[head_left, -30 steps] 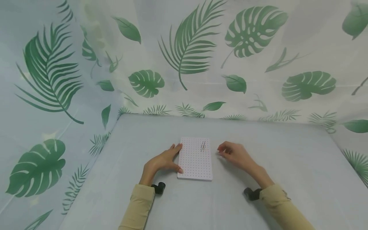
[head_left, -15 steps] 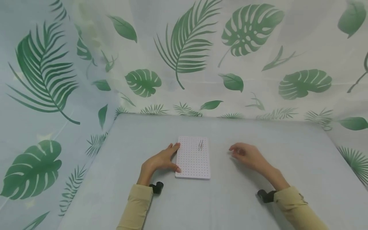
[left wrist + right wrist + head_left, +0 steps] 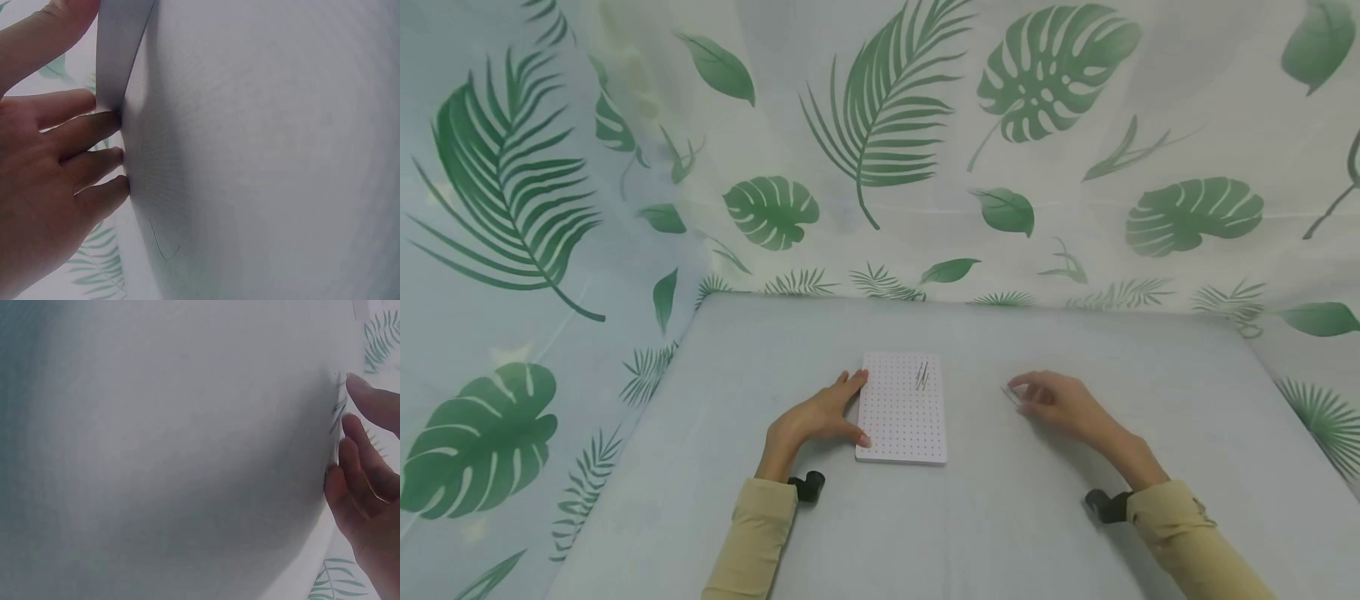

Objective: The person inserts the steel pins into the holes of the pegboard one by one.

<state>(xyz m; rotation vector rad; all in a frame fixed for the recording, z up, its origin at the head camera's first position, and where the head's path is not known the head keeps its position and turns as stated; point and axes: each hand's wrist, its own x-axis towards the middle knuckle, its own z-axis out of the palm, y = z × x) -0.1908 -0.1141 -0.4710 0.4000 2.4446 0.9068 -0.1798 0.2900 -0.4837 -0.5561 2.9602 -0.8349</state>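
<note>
Leaf-print backdrop (image 3: 917, 250) stands behind the table (image 3: 977, 517), beyond the dotted board (image 3: 898, 425)

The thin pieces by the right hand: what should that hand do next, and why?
Probably close thumb and index finger on one piece: the right hand is right by the thin pieces, its thumb and index fingertip apart, while the left hand rests against the white board.
</note>
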